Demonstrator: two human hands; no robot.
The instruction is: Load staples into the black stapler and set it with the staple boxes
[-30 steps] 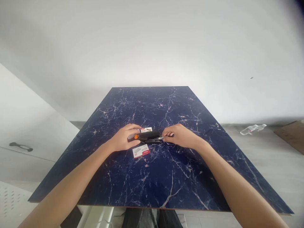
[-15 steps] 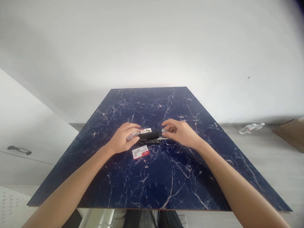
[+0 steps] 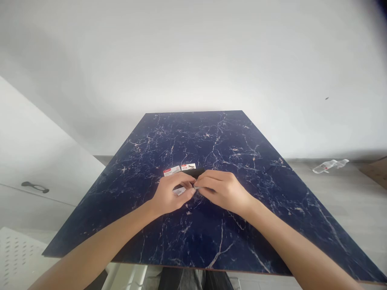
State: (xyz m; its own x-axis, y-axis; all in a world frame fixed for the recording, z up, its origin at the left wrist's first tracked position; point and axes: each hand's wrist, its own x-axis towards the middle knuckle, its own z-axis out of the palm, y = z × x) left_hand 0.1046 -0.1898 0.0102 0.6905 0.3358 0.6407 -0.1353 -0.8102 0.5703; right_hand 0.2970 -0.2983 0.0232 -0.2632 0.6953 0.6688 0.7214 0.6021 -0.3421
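My left hand (image 3: 173, 193) and my right hand (image 3: 225, 187) meet over the middle of the table. Between their fingertips is a small grey strip of staples (image 3: 196, 187), mostly covered by the fingers. Both hands are closed in a pinch on it. Just behind them lies a black stapler (image 3: 198, 172), its lower part hidden by my hands. Two small red-and-white boxes (image 3: 171, 170) lie beyond my left hand, side by side. Under that hand, part of another white box (image 3: 179, 191) shows between thumb and fingers.
The dark blue marbled table (image 3: 193, 141) stands against a white wall. A white cabinet with a dark handle (image 3: 35, 187) is at the left. On the floor to the right lie clear plastic bottles (image 3: 330, 166) and a cardboard box (image 3: 376, 171).
My left hand has left the box beside the stapler and come nearer. The right hand has moved left with the staples, and the fingertips of both now meet at them.
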